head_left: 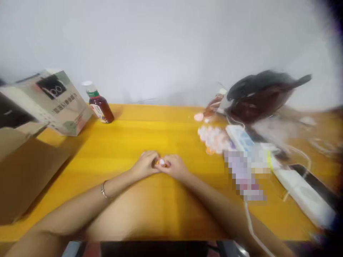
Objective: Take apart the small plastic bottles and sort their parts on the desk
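Above the middle of the yellow wooden table (128, 134), my two hands meet fingertip to fingertip. Between them is a small white-and-orange thing (162, 162), too blurred to name. My left hand (146, 165), with a bracelet at its wrist, is closed with the fingers curled around the thing's left side. My right hand (175, 166) is closed too, its thumb and fingers pinching the thing from the right. Off to the right lies a cluster of small pale pink and white pieces (213, 138), with a bit of orange at its lower edge.
At left stand an open cardboard box (32, 175), a printed carton (66, 107) and a bottle of dark red drink (102, 109). On the right are a brown bottle (213, 105), a dark bag (257, 96), a white power strip (302, 194) and a trailing white cable (250, 225).
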The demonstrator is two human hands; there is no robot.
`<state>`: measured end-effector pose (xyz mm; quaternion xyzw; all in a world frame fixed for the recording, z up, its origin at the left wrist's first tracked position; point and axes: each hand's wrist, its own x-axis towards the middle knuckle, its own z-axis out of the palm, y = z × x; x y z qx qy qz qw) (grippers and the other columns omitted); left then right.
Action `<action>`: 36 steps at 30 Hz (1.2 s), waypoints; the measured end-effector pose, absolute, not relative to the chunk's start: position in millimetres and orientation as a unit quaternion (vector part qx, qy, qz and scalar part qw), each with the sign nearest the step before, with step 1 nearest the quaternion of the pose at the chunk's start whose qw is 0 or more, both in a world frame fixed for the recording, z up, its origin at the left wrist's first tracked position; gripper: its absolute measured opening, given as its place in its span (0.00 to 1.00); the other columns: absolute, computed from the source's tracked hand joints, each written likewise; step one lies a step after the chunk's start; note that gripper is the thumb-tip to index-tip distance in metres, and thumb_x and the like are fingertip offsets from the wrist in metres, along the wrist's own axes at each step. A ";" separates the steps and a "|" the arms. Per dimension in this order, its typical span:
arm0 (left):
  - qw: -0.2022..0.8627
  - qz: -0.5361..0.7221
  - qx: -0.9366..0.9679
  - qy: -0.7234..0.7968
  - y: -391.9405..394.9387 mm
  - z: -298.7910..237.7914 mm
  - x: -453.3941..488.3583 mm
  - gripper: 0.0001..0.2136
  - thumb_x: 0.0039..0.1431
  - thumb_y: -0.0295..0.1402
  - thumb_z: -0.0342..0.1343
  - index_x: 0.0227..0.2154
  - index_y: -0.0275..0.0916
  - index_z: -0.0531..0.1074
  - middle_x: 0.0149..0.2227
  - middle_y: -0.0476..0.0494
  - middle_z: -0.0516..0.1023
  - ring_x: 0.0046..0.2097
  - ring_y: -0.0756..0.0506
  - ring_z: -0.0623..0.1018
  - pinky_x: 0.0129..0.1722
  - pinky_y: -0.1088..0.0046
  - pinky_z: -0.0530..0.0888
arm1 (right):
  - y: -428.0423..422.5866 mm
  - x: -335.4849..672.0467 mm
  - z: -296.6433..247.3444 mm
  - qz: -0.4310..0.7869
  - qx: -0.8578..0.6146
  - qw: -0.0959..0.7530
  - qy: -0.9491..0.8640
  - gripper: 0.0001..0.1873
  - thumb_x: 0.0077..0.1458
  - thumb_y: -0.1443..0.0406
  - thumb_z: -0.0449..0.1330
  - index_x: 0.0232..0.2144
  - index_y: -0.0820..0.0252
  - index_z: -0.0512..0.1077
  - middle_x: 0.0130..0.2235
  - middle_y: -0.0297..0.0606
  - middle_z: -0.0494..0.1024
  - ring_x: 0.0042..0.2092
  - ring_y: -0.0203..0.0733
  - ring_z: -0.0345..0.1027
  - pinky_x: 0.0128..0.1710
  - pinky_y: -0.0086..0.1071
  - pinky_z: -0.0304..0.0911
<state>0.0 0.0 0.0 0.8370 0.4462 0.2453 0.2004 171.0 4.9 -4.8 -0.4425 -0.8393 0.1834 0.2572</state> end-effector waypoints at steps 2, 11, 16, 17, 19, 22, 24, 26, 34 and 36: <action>0.197 0.236 0.841 0.444 -1.8 1.9 -0.7 0.14 0.49 0.43 0.57 0.29 0.38 0.62 0.29 0.51 0.68 0.33 0.48 0.68 0.34 0.73 0.60 | 4.6 173.5 -4.9 0.181 -0.437 0.255 -0.843 0.21 0.48 0.53 0.58 0.16 0.59 0.55 0.17 0.26 0.58 0.22 0.30 0.52 0.25 0.26 0.44; 0.169 0.244 0.845 0.444 -6.2 4.3 -3.3 0.12 0.47 0.39 0.58 0.28 0.38 0.63 0.28 0.50 0.69 0.33 0.48 0.69 0.34 0.72 0.61 | 0.6 172.3 1.2 0.170 -0.457 0.251 -0.836 0.22 0.46 0.50 0.58 0.16 0.59 0.56 0.17 0.27 0.59 0.22 0.31 0.53 0.25 0.26 0.45; 0.168 0.258 0.838 0.451 -7.7 2.8 -2.8 0.10 0.45 0.36 0.58 0.25 0.38 0.63 0.26 0.51 0.68 0.31 0.49 0.70 0.33 0.73 0.62 | -0.6 163.2 5.0 0.149 -0.505 0.240 -0.816 0.24 0.45 0.48 0.57 0.15 0.59 0.55 0.17 0.26 0.59 0.21 0.30 0.52 0.24 0.26 0.43; 0.174 0.259 0.837 0.449 -7.5 2.6 -2.8 0.10 0.44 0.35 0.59 0.25 0.38 0.63 0.26 0.51 0.69 0.31 0.49 0.70 0.34 0.73 0.62 | -1.0 161.7 5.3 0.146 -0.504 0.239 -0.817 0.23 0.46 0.50 0.57 0.15 0.59 0.56 0.17 0.26 0.59 0.22 0.30 0.52 0.24 0.26 0.44; 0.189 0.264 0.835 0.445 -6.7 2.2 -3.3 0.10 0.43 0.35 0.59 0.25 0.38 0.63 0.27 0.51 0.70 0.31 0.49 0.70 0.34 0.73 0.63 | -2.0 159.8 6.7 0.137 -0.496 0.239 -0.823 0.21 0.47 0.53 0.56 0.15 0.59 0.56 0.17 0.27 0.60 0.22 0.30 0.53 0.25 0.26 0.45; 0.204 0.289 0.829 0.434 -5.1 3.0 -4.1 0.12 0.41 0.34 0.61 0.24 0.37 0.63 0.26 0.52 0.70 0.29 0.50 0.70 0.33 0.73 0.64 | -3.8 158.7 13.9 0.122 -0.490 0.248 -0.827 0.20 0.46 0.54 0.56 0.14 0.59 0.56 0.16 0.27 0.59 0.21 0.30 0.52 0.26 0.26 0.47; 0.217 0.316 0.819 0.428 -5.3 5.9 -3.9 0.12 0.39 0.34 0.61 0.23 0.37 0.63 0.25 0.52 0.69 0.28 0.50 0.69 0.32 0.74 0.65 | -3.8 158.3 24.2 0.116 -0.487 0.257 -0.826 0.20 0.45 0.55 0.57 0.13 0.59 0.55 0.15 0.26 0.57 0.21 0.29 0.51 0.26 0.26 0.46; 0.235 0.355 0.798 0.427 -8.0 12.1 -2.7 0.11 0.40 0.32 0.61 0.25 0.37 0.65 0.26 0.51 0.71 0.30 0.50 0.71 0.33 0.74 0.67 | -2.7 157.8 38.8 0.107 -0.481 0.272 -0.826 0.20 0.44 0.56 0.57 0.13 0.59 0.55 0.15 0.25 0.56 0.20 0.29 0.49 0.24 0.26 0.46; 0.185 0.487 0.762 0.385 -30.1 45.2 0.4 0.14 0.45 0.30 0.59 0.38 0.36 0.71 0.37 0.43 0.78 0.38 0.47 0.77 0.40 0.72 0.73 | -7.9 158.1 94.5 0.077 -0.422 0.357 -0.830 0.19 0.44 0.58 0.55 0.12 0.59 0.52 0.14 0.25 0.53 0.19 0.28 0.45 0.24 0.26 0.46; 0.163 0.497 0.776 0.352 -32.1 46.9 -1.1 0.14 0.46 0.29 0.59 0.38 0.36 0.71 0.37 0.42 0.78 0.38 0.46 0.77 0.40 0.72 0.74 | -12.3 158.3 98.4 0.070 -0.409 0.356 -0.837 0.20 0.44 0.58 0.55 0.12 0.59 0.51 0.14 0.24 0.51 0.19 0.28 0.42 0.24 0.26 0.46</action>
